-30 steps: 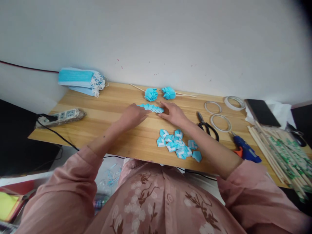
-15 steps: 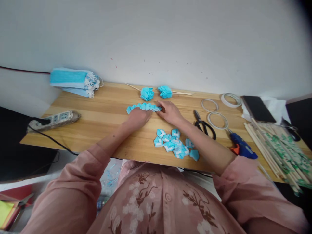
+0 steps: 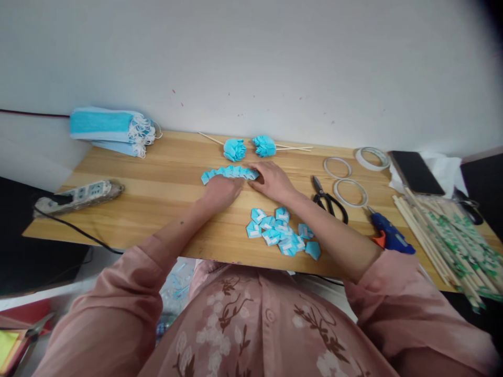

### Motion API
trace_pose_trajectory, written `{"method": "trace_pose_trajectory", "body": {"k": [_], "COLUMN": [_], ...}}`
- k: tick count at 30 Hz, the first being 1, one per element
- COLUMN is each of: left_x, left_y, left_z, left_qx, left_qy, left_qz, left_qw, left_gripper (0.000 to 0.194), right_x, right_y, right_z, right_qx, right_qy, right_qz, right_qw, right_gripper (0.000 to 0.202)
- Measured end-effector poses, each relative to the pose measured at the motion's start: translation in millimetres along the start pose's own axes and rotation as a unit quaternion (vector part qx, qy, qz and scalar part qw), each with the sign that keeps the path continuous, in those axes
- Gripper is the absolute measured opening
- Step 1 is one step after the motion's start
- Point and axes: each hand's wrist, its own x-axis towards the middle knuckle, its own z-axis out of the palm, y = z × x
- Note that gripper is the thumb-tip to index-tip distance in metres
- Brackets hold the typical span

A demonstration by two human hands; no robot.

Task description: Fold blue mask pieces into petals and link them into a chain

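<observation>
A row of overlapping folded blue pieces [image 3: 214, 174], which look like mask fabric, lies across the middle of the table. My left hand [image 3: 223, 191] rests palm down along its near edge, fingers closed together and partly hidden. At the right end of the row, my right hand [image 3: 272, 182] curls thumb and fingers around the last piece. Nearer to me lies a cluster of loose folded blue pieces [image 3: 277, 230], several with white strips on them. Behind the row are two blue flowers, one [image 3: 234, 150] with its stick pointing left, the other [image 3: 264, 146] with sticks pointing right.
Blue face masks [image 3: 102, 125] are stacked at the back left, above a power strip [image 3: 84, 198]. To the right lie black scissors [image 3: 324, 198], tape rolls [image 3: 351, 192], a blue glue gun [image 3: 391, 234], a phone [image 3: 417, 173] and bundled wooden sticks [image 3: 451, 241].
The view has shifted slightly, so the things on the left sit a little further left. Both hands stay at the row with hardly any movement.
</observation>
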Motion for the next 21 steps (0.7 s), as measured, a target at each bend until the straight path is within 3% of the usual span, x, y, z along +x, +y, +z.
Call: {"method": "trace_pose_trajectory", "body": {"k": [6,21], "left_x": [-1.9,-0.6], "left_y": [-0.2,4.2], "left_z": [5.3,-0.8], "left_qx": [-0.024,0.005], "left_qy": [0.032,0.012], "left_qz": [-0.010,-0.003], "left_qw": [0.999,1.000], "left_gripper": [0.035,0.045], "right_x": [-0.1,-9.1], "right_y": [-7.0,4.3], "right_z": [-1.2,-1.8], "right_qx": [-0.018,-0.006], "right_qy": [0.000,-0.006], "right_qz": [-0.001,-0.084], "right_qw": [1.000,0.996], "right_gripper": [0.038,0.018]}}
